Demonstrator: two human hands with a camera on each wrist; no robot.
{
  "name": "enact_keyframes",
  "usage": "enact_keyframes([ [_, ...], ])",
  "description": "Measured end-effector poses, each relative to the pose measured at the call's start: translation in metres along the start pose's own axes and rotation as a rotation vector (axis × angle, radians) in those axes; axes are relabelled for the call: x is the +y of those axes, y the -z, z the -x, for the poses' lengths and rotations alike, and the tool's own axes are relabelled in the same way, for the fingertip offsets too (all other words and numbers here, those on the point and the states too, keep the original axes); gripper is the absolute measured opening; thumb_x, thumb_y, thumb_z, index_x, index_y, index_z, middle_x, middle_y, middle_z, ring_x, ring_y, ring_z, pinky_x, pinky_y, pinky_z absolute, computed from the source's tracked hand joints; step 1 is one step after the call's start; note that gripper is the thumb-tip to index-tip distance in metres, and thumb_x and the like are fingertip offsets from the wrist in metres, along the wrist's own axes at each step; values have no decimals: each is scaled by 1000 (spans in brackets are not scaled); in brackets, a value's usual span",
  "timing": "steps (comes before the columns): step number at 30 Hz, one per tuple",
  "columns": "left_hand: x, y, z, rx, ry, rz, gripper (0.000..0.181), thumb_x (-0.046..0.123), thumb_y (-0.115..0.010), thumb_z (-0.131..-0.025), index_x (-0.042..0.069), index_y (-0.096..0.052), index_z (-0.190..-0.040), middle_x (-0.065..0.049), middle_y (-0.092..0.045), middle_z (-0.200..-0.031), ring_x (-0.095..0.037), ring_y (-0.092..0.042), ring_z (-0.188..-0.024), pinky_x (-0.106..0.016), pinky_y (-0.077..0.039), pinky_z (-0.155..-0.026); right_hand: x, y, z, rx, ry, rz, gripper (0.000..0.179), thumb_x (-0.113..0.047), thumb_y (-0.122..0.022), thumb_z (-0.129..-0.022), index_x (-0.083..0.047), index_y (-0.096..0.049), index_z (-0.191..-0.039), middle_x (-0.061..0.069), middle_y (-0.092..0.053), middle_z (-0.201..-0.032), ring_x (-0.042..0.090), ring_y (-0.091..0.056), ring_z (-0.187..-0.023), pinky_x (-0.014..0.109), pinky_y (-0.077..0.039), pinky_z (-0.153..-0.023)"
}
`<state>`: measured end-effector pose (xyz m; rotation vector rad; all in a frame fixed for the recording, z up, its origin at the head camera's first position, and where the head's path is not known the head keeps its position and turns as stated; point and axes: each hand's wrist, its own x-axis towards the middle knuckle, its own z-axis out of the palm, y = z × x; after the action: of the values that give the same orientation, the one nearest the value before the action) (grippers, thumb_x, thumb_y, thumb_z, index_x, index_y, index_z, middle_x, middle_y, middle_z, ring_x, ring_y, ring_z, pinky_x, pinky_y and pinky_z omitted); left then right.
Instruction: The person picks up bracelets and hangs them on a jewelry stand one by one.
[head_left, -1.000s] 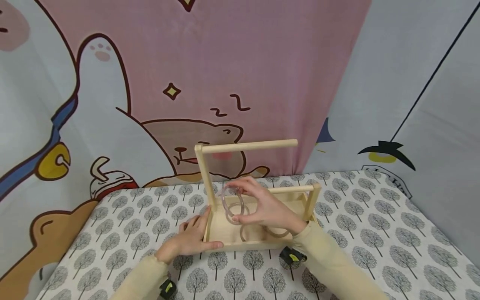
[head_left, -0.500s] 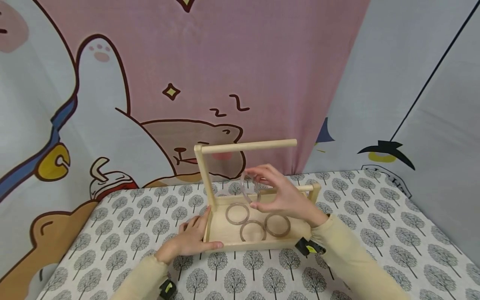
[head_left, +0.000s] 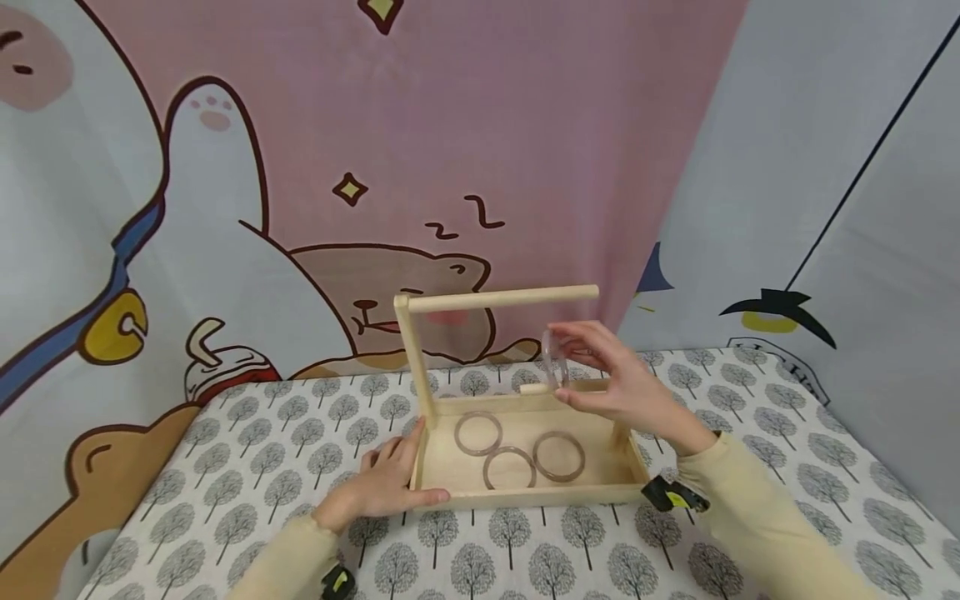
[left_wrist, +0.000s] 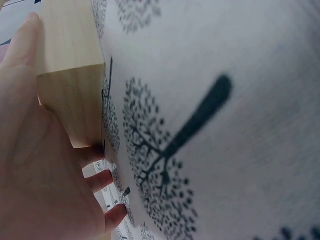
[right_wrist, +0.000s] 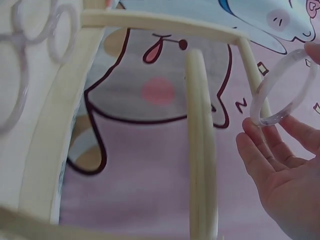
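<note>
Ring, translucent and upright, is pinched between the thumb and fingers of the right hand. It sits to the left of that palm, raised above the wooden tray and below the level of the upper dowel. Reference axes: both dowels run left to right, one above the other; the upper extends from the tall left post to a free right end, while the lower dowel presents its free end to the left. The ring appears nearly edge-on in the head view, so its opening faces roughly along the dowels. Its plane therefore stands approximately square to either shaft, the orientation that threading would require. In the head view the ring overlaps the lower dowel just right of the free tip; the right wrist view shows the two apart, although exact depth is difficult to judge. The right hand is the nearer hand to both free ends. The left hand rests at the tray's front left corner, thumb extended along the front wall, fingers against the end wall, well apart from the ring. Three loose rings lie flat on the tray floor, beneath and to the left of the right hand.
</note>
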<state>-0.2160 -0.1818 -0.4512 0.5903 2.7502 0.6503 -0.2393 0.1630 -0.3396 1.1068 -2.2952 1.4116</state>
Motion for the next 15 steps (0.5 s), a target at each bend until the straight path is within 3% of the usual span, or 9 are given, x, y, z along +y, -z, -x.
enact_keyframes([
  [10, -9, -8, -3, 26, -7, 4, 116, 71, -60, -80, 8, 2, -155, -25, -28, -151, -45, -23, -136, -70, -15, -99, 4, 33, 19, 3, -113, 26, 72, 2, -75, -81, -2, -40, -144, 17, -44, -135, 41, -49, -119, 25, -44, -93],
  [15, -5, -4, -3, 8, -4, -8, 116, 70, -59, -81, 8, 4, -155, -25, -28, -151, -44, -23, -136, -69, -16, -100, 7, 46, 23, -25, -167, 103, 73, -6, -75, -84, -7, -38, -147, 17, -42, -142, 42, -48, -122, 34, -45, -94],
])
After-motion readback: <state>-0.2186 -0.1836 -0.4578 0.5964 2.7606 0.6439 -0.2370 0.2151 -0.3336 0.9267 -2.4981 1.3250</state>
